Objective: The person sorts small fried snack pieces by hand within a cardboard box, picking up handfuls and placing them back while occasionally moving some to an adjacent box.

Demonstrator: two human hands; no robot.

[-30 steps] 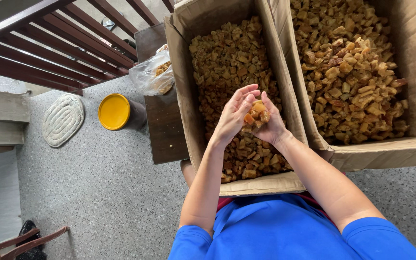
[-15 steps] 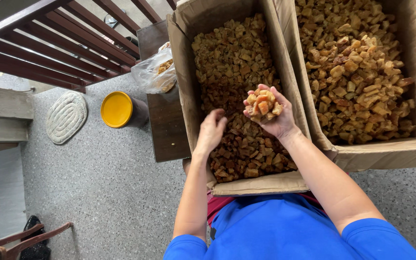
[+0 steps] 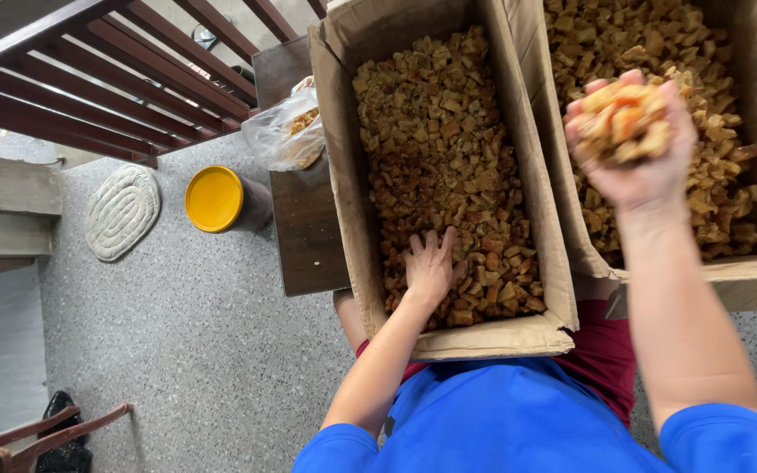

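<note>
The step in hand appears to be the moving of sorted pieces between two cartons; to do it well, the loaded hand should stay cupped and level until it is fully over the pile, and release low so nothing bounces over the rim, while the other hand spreads its pile rather than digging deep. Going left to right: a round yellow-lidded tub point(image 3: 214, 199) stands on the speckled floor, closed, its contents not visible. Just right of it, on a dark wooden stool point(image 3: 308, 232), a clear plastic bag point(image 3: 286, 131) holds a small amount of similar tan pieces. The left carton point(image 3: 343, 201), an open cardboard box resting near the person's lap, is well filled with brown dried chunks point(image 3: 435, 131). The left hand point(image 3: 429, 267) lies palm down, fingers spread flat on those chunks at the near end, gripping nothing that can be seen. The right carton point(image 3: 751, 271) is likewise full of paler chunks. The right hand point(image 3: 637, 140) is raised above it, fingers curled up and closed around a heaped handful of pieces point(image 3: 621, 118), held over that carton's near half.
</note>
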